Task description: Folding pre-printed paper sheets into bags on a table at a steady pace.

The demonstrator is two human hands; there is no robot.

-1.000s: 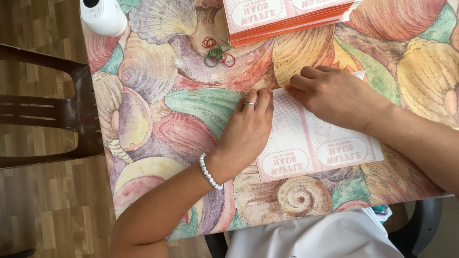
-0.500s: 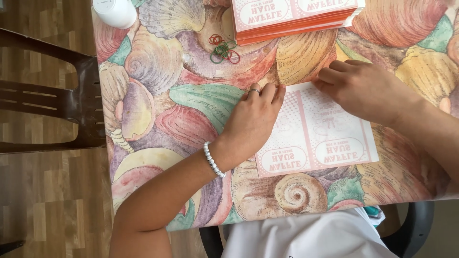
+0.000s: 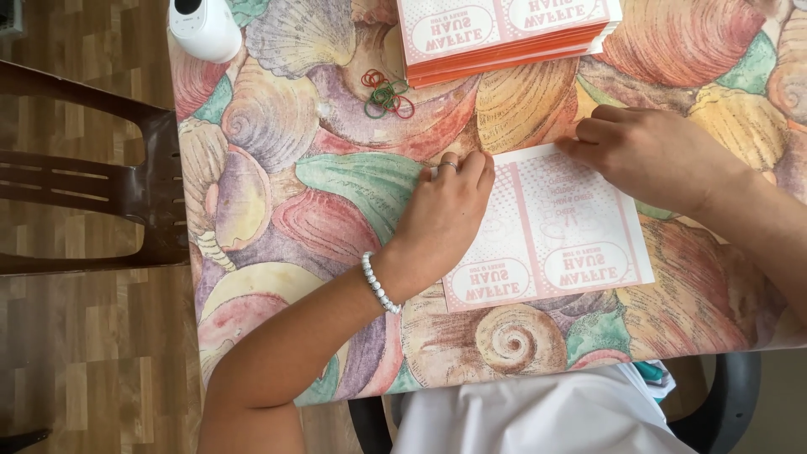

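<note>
Left hand [image 3: 445, 214] and right hand [image 3: 651, 155] flat on pink-and-white paper sheet [image 3: 559, 231], shell-patterned tablecloth [image 3: 319, 185].

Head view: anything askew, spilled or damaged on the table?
Nothing damaged or spilled. The flat pink-and-white printed sheet lies slightly tilted to the table edge, pinned by the left hand and right hand. A few rubber bands lie loose in a tangle beside the stack of sheets.

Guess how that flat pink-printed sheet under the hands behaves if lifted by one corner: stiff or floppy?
Probably floppy: the sheet lies thin and flat on the tablecloth, and both the left hand and right hand press on it. Likely light, apt to slide. Its centre crease suggests it would fold there.
</note>
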